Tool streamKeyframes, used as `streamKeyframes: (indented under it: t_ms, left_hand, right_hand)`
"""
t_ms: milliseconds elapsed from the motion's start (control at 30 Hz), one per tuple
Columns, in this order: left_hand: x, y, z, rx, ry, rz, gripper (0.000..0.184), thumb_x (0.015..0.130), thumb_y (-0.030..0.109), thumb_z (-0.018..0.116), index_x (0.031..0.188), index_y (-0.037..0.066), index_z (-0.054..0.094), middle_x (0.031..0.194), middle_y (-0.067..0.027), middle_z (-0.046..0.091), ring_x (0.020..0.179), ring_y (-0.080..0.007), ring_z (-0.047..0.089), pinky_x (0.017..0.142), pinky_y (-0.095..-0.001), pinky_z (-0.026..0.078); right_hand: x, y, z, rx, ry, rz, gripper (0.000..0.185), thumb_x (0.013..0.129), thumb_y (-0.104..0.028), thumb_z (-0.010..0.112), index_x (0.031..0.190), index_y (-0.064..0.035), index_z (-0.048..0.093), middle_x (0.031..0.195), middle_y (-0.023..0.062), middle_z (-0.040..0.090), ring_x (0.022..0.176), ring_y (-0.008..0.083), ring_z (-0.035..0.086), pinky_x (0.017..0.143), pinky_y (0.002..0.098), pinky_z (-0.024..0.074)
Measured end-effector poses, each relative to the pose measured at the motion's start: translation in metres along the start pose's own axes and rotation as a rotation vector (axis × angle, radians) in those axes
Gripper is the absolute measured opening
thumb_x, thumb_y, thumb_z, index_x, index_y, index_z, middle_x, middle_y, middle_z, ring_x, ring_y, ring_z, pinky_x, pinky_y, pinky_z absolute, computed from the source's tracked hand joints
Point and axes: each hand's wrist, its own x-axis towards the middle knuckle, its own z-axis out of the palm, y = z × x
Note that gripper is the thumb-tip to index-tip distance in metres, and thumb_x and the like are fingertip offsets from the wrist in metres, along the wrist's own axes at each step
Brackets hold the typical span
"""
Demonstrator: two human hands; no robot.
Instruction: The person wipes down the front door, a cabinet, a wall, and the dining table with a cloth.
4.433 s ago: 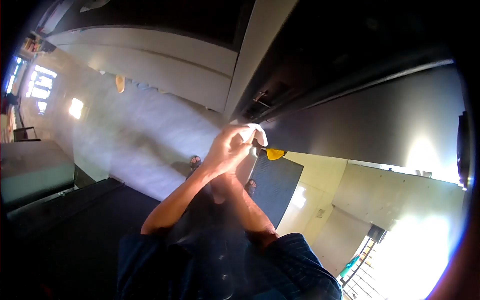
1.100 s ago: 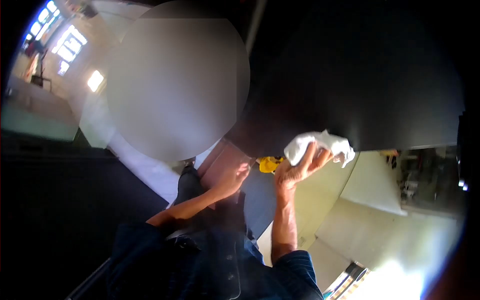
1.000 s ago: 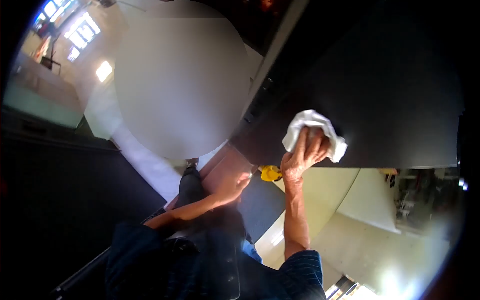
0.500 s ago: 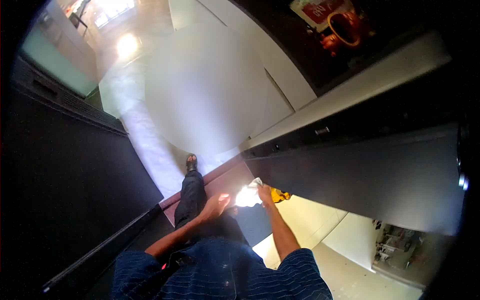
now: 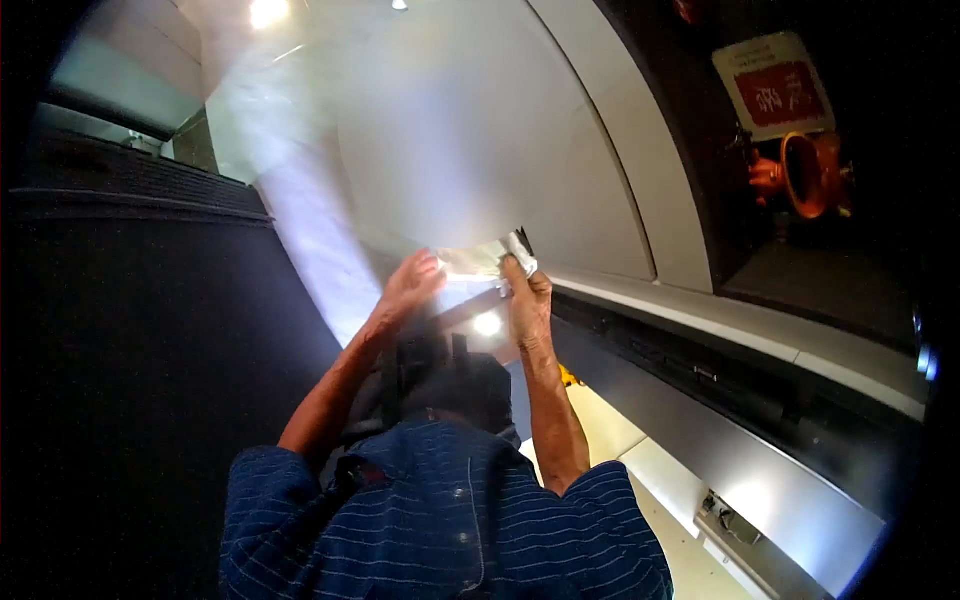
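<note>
My right hand (image 5: 528, 300) is closed on a crumpled white, shiny piece (image 5: 475, 262) that looks like thin plastic or cloth; glare hides its exact kind. Its thumb lies over the bunched right end. At the piece's left end is my left hand (image 5: 408, 285), fingers curled in and slightly blurred, gripping that edge. The piece stretches between both hands in front of my body. Behind my right forearm, a small bit of something yellow (image 5: 570, 377) shows, mostly hidden.
A black panel (image 5: 160, 340) stands along my left. Large white panels (image 5: 480, 130) lie ahead. On the right, a dark recess holds an orange valve-like fitting (image 5: 812, 172) below a red and white sign (image 5: 782, 92). A long dark ledge (image 5: 700, 370) runs beside my right arm.
Both hands have moved forward and up in view, carrying the white piece, which is now spread between them. The left hand has come to its edge. The view has shifted, and the yellow thing is more hidden.
</note>
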Motion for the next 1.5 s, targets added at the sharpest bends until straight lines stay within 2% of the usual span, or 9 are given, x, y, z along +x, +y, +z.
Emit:
streamKeyframes:
  t_ms: [167,467,633,700,867,1000,1133,1400,1500]
  left_hand:
    - [0.014,0.091,-0.043,0.138,-0.016,0.184,0.087,0.086,0.045,0.068,0.148,0.003,0.024,0.148,-0.0232,0.035,0.138,-0.0314,0.035,0.111,-0.0447,0.033]
    - [0.075,0.196,-0.031,0.017,-0.300,0.263,0.072,0.082,0.047,0.071,0.133,0.002,0.050,0.142,-0.0209,0.044,0.127,-0.0276,0.048,0.105,-0.0430,0.042]
    - [0.093,0.268,-0.012,0.304,-0.003,0.369,0.021,0.088,0.012,0.067,0.105,0.000,0.066,0.086,-0.0059,0.069,0.079,-0.0136,0.065,0.070,-0.0271,0.052]
    - [0.097,0.293,0.000,0.552,0.051,0.552,0.019,0.089,0.013,0.065,0.102,-0.001,0.067,0.086,-0.0078,0.069,0.078,-0.0144,0.065,0.070,-0.0276,0.052]
    - [0.185,0.293,0.007,0.751,0.151,0.550,0.019,0.090,0.013,0.061,0.101,-0.002,0.063,0.086,-0.0171,0.067,0.076,-0.0242,0.068,0.069,-0.0336,0.053]
    - [0.204,0.298,0.037,0.894,0.038,0.873,0.015,0.090,0.006,0.061,0.103,-0.002,0.059,0.087,-0.0145,0.066,0.081,-0.0202,0.064,0.073,-0.0317,0.050]
    - [0.258,0.309,0.055,0.732,-0.072,0.582,0.013,0.095,0.008,0.056,0.105,0.000,0.058,0.081,-0.0055,0.062,0.076,-0.0122,0.055,0.070,-0.0275,0.047]
    - [0.331,0.329,0.050,0.608,-0.451,0.453,0.016,0.096,0.011,0.058,0.107,-0.001,0.057,0.089,-0.0022,0.062,0.080,-0.0081,0.055,0.070,-0.0231,0.047]
    - [0.346,0.335,0.048,0.796,-0.535,0.456,0.020,0.093,0.013,0.062,0.108,0.001,0.058,0.091,-0.0098,0.068,0.082,-0.0146,0.062,0.074,-0.0284,0.050]
  right_hand:
    - [0.033,-0.042,0.041,-0.211,-0.141,-0.379,0.023,0.093,-0.009,0.061,0.114,-0.0001,0.067,0.097,0.0016,0.067,0.089,0.0109,0.060,0.077,0.0248,0.0462]
    - [0.116,-0.090,0.076,-0.096,-0.557,-0.189,0.028,0.088,-0.006,0.060,0.114,0.0013,0.064,0.103,0.0030,0.066,0.099,0.0116,0.059,0.092,0.0263,0.0424]
    - [0.176,-0.115,0.099,0.071,-0.611,0.035,0.032,0.090,-0.012,0.061,0.119,0.0006,0.061,0.109,0.0053,0.064,0.105,0.0126,0.056,0.095,0.0291,0.0420]
    - [0.190,-0.120,0.106,0.222,-0.624,0.053,0.037,0.088,-0.018,0.065,0.119,0.0011,0.060,0.106,0.0080,0.065,0.100,0.0141,0.059,0.091,0.0309,0.0458]
    - [0.221,-0.143,0.124,-0.059,-0.248,0.181,0.027,0.086,-0.013,0.062,0.109,0.0020,0.063,0.098,0.0076,0.066,0.090,0.0162,0.060,0.081,0.0305,0.0477]
    - [0.244,-0.123,0.099,0.048,-0.194,-0.124,0.027,0.082,-0.010,0.052,0.105,0.0006,0.061,0.093,0.0049,0.061,0.088,0.0146,0.056,0.082,0.0303,0.0461]
    - [0.261,-0.145,0.081,-0.012,-0.013,-0.137,0.032,0.086,-0.016,0.059,0.114,0.0000,0.060,0.101,0.0064,0.064,0.095,0.0134,0.057,0.087,0.0286,0.0445]
    - [0.276,-0.148,0.103,0.539,-0.022,-0.049,0.058,0.077,-0.019,0.082,0.124,0.0029,0.055,0.116,0.0117,0.065,0.102,0.0200,0.062,0.096,0.0320,0.0492]
    - [0.268,-0.141,0.124,0.918,0.087,0.225,0.065,0.075,-0.015,0.083,0.127,0.0051,0.050,0.117,0.0137,0.063,0.105,0.0267,0.063,0.093,0.0393,0.0534]
